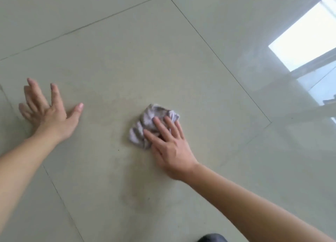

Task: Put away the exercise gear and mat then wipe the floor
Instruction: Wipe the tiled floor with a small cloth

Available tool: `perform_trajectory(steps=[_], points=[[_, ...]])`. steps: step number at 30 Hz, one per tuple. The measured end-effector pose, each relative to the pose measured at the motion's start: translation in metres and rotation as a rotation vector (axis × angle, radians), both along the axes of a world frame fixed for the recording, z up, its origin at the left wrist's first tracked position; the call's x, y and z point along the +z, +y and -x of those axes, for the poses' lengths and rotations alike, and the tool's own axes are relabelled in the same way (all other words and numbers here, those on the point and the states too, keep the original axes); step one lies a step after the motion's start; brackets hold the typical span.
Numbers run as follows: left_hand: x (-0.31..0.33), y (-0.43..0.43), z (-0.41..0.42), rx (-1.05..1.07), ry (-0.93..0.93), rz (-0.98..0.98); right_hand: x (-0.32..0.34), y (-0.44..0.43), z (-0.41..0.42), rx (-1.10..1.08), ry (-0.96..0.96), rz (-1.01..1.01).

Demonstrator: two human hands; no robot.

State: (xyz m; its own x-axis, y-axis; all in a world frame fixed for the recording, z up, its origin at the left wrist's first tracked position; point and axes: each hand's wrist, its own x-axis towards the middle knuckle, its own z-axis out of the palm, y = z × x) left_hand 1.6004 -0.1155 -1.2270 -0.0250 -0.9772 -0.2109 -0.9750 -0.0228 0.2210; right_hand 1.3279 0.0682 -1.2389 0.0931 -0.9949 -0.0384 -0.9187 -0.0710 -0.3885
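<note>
Pressing down on the cloth [147, 121], your right hand [167, 143] lies flat with its fingers [160, 125] straight and a little spread. Nothing is curled round the fabric, so you pin it rather than clutch it. Only the near, right part of the wad sits under your fingers, and the rest bulges out crumpled toward the upper left. It looks like a small, pale grey-lilac rag, and I judge it soft, light and limp. It will bunch, fold over itself and slip out from under flat fingers if you push fast. Bring your palm over the middle of the wad, or tuck the loose edges under your fingertips, so that the whole pad travels with you. The cloth lies on the floor [127, 50] near the middle of a large pale tile, whose glossy surface suggests little friction, so steady downward pressure matters more than squeeze. Your left hand [49, 114] is well apart to the left, palm down on the tile with fingers splayed, holding nothing and seemingly bracing you. Faint dull patches and a few dark specks show on the tile near the rag. A bright window reflection [305, 38] glares at the right, and no gear or mat is in view.
</note>
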Motion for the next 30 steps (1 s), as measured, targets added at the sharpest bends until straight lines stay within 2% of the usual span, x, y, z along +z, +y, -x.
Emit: perform_trajectory(steps=[3,5,6,8,11,13,15,18,21,22,24,27,30], points=[[-0.003,0.046,0.026,-0.054,0.033,0.060,0.006,0.036,0.004,0.433,-0.027,-0.048],[-0.003,0.080,0.043,-0.093,0.070,0.029,-0.001,0.016,0.044,0.529,0.015,0.034],[-0.004,0.095,0.050,-0.126,0.079,0.020,-0.005,0.003,0.068,0.456,0.046,0.088],[-0.011,0.120,0.061,-0.197,0.075,0.002,-0.004,-0.020,0.118,0.170,0.122,0.180],[-0.021,0.136,0.070,-0.247,0.047,-0.032,0.005,-0.024,0.144,-0.357,0.105,0.032],[-0.026,0.136,0.071,-0.251,0.018,-0.045,0.005,-0.006,0.119,-0.426,0.103,0.055],[-0.027,0.137,0.071,-0.248,0.008,-0.039,0.000,0.037,0.074,-0.261,0.072,0.108],[-0.027,0.138,0.071,-0.253,-0.003,-0.016,0.003,0.118,0.010,0.105,-0.038,0.022],[-0.026,0.139,0.072,-0.248,-0.015,-0.029,0.004,0.134,0.029,0.445,-0.013,0.021],[-0.026,0.138,0.072,-0.245,-0.015,-0.031,0.003,0.127,0.052,0.458,0.017,0.037],[-0.024,0.138,0.072,-0.243,-0.012,-0.041,0.002,0.108,0.106,0.263,0.090,0.077],[-0.020,0.136,0.073,-0.234,-0.018,-0.072,0.008,0.099,0.167,-0.255,0.140,0.049],[-0.016,0.134,0.080,-0.194,0.022,-0.078,0.005,0.106,0.145,-0.619,0.061,0.007]])
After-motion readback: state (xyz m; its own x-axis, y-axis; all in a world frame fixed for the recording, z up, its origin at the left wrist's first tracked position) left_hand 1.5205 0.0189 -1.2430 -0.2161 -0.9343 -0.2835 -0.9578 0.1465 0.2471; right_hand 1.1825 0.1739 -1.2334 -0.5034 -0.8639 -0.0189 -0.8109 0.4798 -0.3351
